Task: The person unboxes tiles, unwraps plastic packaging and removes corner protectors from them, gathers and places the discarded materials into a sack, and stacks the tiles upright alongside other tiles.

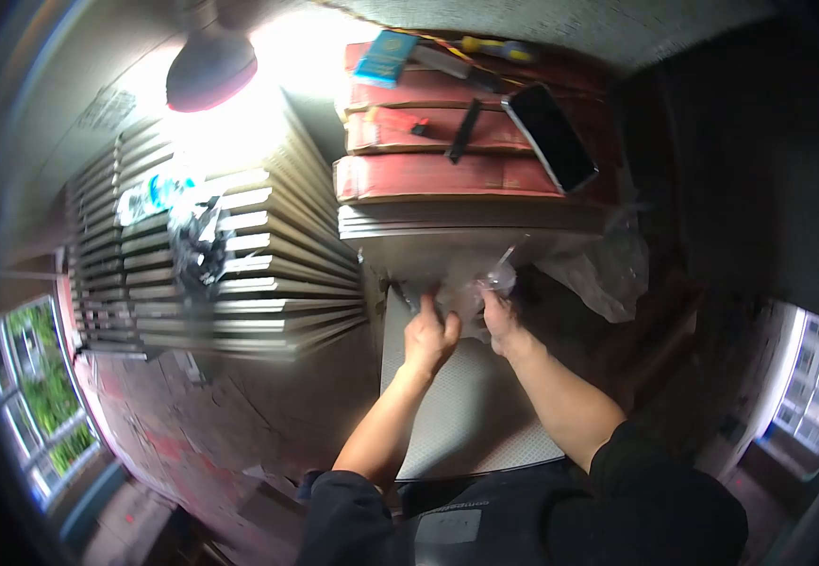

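Note:
My left hand (431,335) and my right hand (500,321) are close together above a pale dotted board (466,406). Between them is crumpled clear plastic (464,302), apparently a thin bag, blurred by motion. Both hands have their fingers closed on it, thumbs pointing up and away from me. At the top of my right hand shows a small round translucent piece (501,275); whether it belongs to the plastic cannot be made out. Another clear plastic bag (608,274) lies to the right of my hands.
Ahead, red-covered stacks (447,176) carry a phone (551,137), a blue box (386,58), a screwdriver (499,47) and a black strip (464,130). At left, under a bright lamp (211,71), slatted stacked panels (277,255) hold a plastic bottle (155,196) and a black bag (200,250).

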Tool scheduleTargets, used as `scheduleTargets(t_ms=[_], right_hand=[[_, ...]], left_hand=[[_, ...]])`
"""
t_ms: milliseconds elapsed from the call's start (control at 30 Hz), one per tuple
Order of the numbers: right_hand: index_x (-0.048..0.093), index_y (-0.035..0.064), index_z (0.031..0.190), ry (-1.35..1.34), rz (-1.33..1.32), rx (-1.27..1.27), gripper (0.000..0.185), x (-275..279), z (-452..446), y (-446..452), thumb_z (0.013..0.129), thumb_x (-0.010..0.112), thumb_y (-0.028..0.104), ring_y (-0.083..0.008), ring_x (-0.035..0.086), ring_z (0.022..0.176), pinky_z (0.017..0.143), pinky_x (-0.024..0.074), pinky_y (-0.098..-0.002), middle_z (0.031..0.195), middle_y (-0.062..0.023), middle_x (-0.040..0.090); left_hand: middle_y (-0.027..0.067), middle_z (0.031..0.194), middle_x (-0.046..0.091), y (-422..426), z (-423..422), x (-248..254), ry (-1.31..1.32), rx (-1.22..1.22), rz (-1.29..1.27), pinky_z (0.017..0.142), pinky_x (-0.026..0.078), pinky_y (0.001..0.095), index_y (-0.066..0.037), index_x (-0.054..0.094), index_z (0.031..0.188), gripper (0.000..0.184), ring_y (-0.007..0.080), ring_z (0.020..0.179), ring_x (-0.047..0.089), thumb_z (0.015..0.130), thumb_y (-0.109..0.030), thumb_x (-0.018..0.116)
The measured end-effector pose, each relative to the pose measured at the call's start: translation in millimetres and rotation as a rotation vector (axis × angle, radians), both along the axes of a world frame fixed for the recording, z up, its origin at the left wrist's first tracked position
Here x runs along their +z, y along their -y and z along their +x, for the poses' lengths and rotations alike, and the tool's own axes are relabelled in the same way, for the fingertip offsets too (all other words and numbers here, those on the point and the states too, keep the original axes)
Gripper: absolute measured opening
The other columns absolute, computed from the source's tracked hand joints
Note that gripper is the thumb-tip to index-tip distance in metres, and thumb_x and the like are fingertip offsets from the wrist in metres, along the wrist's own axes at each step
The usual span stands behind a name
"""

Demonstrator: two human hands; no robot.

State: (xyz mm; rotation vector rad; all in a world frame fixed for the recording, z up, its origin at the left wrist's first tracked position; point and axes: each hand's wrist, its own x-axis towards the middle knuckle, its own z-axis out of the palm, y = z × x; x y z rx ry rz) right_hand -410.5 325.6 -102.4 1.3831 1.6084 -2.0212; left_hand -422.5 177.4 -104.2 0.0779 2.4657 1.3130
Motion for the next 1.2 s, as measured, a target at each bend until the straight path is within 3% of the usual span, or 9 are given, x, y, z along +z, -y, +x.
scheduleTargets(t_ms=[100,333,367,467,567,767,933,1067,1200], right_hand=[[0.060,0.0087,0.111,-0.351,-0.477,-0.041,0.025,15,10,-8,0.089,0.058,0.021,-0.0144,0.055,0.102,0.089,0.0452,-0.0329,0.107,-0.0015,0.060],[0.060,0.0033,0.122,-0.157,-0.083,-0.171,0.038,-8,-23,4,0.090,0.066,0.021,-0.0168,0.057,0.108,0.094,0.0450,-0.0319,0.117,-0.0044,0.062],[0.060,0.0024,0.125,-0.200,-0.109,-0.201,0.042,-15,-17,5,0.090,0.068,0.023,-0.0172,0.057,0.109,0.095,0.0450,-0.0315,0.119,-0.0050,0.063],[0.059,0.0023,0.127,-0.189,-0.158,-0.117,0.047,-41,3,2,0.090,0.066,0.032,-0.0188,0.057,0.108,0.092,0.0465,-0.0336,0.122,-0.0110,0.063],[0.062,0.0050,0.123,-0.072,0.049,0.072,0.039,-31,-1,-4,0.091,0.063,0.027,-0.0247,0.061,0.103,0.091,0.0477,-0.0351,0.115,-0.0119,0.066],[0.061,-0.0016,0.107,-0.437,1.112,0.677,0.027,-20,22,-35,0.082,0.062,0.008,-0.0400,0.060,0.102,0.091,0.0487,-0.0424,0.109,-0.0231,0.063],[0.063,-0.0007,0.104,-0.639,1.037,0.602,0.023,113,-21,-43,0.083,0.062,0.008,-0.0374,0.065,0.093,0.085,0.0533,-0.0420,0.098,-0.0180,0.067],[0.065,0.0074,0.081,-0.436,1.085,0.977,0.013,72,-70,-67,0.085,0.060,0.019,-0.0375,0.068,0.079,0.069,0.0545,-0.0464,0.083,-0.0187,0.068],[0.065,0.0096,0.069,-0.586,1.106,0.936,0.018,64,-79,-87,0.082,0.064,0.021,-0.0387,0.067,0.069,0.062,0.0545,-0.0478,0.072,-0.0185,0.066]], left_hand=[[0.0186,0.073,0.063,5,-4,8,-0.028,-0.215,-0.092,0.064,0.051,0.0466,-0.013,0.041,0.145,0.064,0.0390,0.068,0.063,0.084,-0.014,0.059],[0.0106,0.096,0.064,5,27,-18,-0.063,-0.022,0.182,0.074,0.051,0.0335,-0.007,0.052,0.137,0.056,0.0221,0.082,0.063,0.083,-0.004,0.065],[0.0076,0.106,0.061,-8,25,3,0.364,0.475,0.586,0.079,0.050,0.0326,-0.004,0.049,0.138,0.057,0.0212,0.092,0.061,0.086,-0.018,0.069],[0.0199,0.127,0.051,-14,-24,51,1.225,0.587,0.717,0.100,0.041,0.0399,0.004,0.028,0.147,0.095,0.0305,0.115,0.052,0.086,-0.061,0.059],[0.0218,0.121,0.057,-48,-70,35,1.616,0.486,1.068,0.099,0.044,0.0462,0.004,0.046,0.131,0.072,0.0345,0.110,0.056,0.094,-0.057,0.049],[0.0188,0.108,0.064,-92,-56,-51,1.359,0.419,1.316,0.092,0.050,0.0402,0.004,0.054,0.117,0.043,0.0302,0.100,0.063,0.100,-0.034,0.044],[0.0116,0.114,0.056,-80,-19,-105,0.866,0.232,1.011,0.094,0.049,0.0361,-0.005,0.054,0.117,0.034,0.0230,0.109,0.054,0.103,-0.031,0.039],[0.0110,0.116,0.055,-62,-7,-66,0.917,0.422,1.022,0.096,0.046,0.0363,-0.008,0.053,0.119,0.028,0.0228,0.111,0.052,0.101,-0.028,0.045],[0.0074,0.104,0.063,24,14,-86,0.810,0.141,0.476,0.082,0.050,0.0350,-0.005,0.054,0.124,0.043,0.0208,0.095,0.061,0.084,-0.015,0.066]])
